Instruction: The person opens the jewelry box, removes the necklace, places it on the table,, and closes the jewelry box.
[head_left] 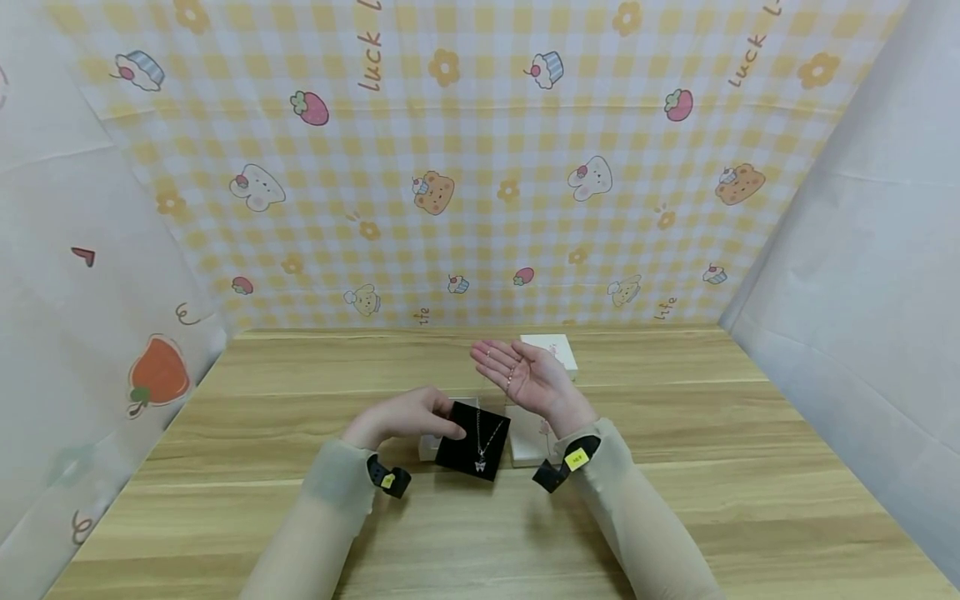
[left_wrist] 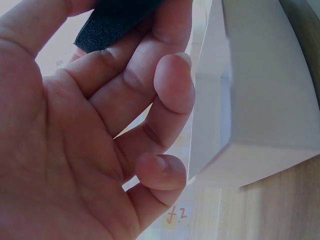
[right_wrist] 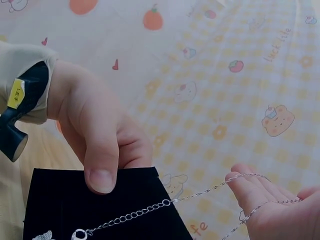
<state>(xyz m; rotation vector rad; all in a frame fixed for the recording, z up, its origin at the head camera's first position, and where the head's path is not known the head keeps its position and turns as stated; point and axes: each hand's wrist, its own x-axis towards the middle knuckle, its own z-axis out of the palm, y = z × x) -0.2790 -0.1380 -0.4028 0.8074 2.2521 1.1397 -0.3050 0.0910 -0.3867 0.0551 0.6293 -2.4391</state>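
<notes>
My left hand [head_left: 401, 414] pinches a black jewelry pad [head_left: 455, 454] at its edge, thumb on top and fingers beneath. A silver necklace [right_wrist: 127, 218] lies across the pad, its butterfly pendant [head_left: 481, 466] near the pad's front edge. From the pad the chain runs over to my right hand [head_left: 534, 385], held palm up with fingers extended and the chain draped across them. The left wrist view shows the pad's dark foam side [left_wrist: 107, 32] between thumb and fingers. Beside those curled fingers stands an open white box [left_wrist: 272, 105], partly hidden under the pad in the head view.
A flat white box piece with a pink print [head_left: 527, 442] lies on the wooden table [head_left: 712, 467] below my right wrist. Behind the right hand sits another small white box [head_left: 558, 350]. A checked, cartoon-printed cloth [head_left: 480, 167] hangs at the table's back edge.
</notes>
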